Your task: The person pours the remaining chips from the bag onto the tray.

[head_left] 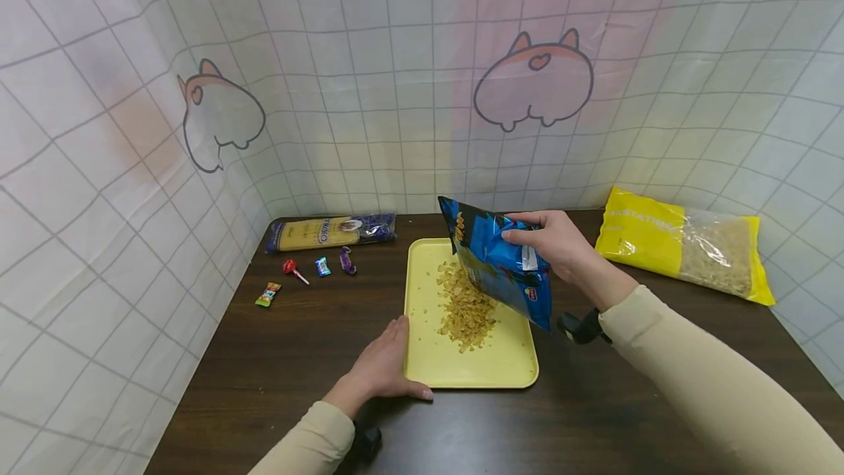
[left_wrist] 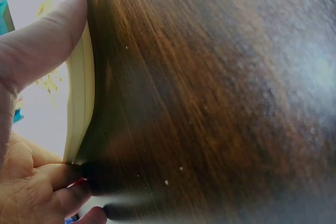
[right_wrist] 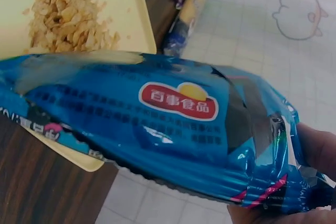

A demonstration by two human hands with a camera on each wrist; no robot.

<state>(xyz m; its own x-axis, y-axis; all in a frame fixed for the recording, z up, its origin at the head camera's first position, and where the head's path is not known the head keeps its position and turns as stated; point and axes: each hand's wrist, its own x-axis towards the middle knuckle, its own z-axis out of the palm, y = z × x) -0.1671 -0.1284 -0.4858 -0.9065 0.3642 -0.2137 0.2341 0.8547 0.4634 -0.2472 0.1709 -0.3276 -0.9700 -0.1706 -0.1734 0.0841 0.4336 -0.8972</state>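
Note:
My right hand (head_left: pixel 554 240) grips a blue chip bag (head_left: pixel 497 262) by its upper right part, holding it tilted over the yellow tray (head_left: pixel 428 369). The right wrist view brings the bag's printed back (right_wrist: pixel 184 140) close, with fingers and thumb around its end at the right. Below the bag lies a heap of crushed potato chips (head_left: pixel 468 314), with small crumbs scattered about it. My left hand (head_left: pixel 382 363) rests at the tray's near left corner, fingers straight along the left side, thumb at the front edge. In the left wrist view, the thumb lies against the tray's rim (left_wrist: pixel 81 87).
Back left on the dark table (head_left: pixel 303 387) lies a pasta pack (head_left: pixel 330 233). Near it are a red lollipop (head_left: pixel 291 267) and several wrapped candies (head_left: pixel 322 266). A yellow and clear bag (head_left: pixel 686 244) lies back right. Tiled-print cloth walls (head_left: pixel 395 94) surround the table's back and sides.

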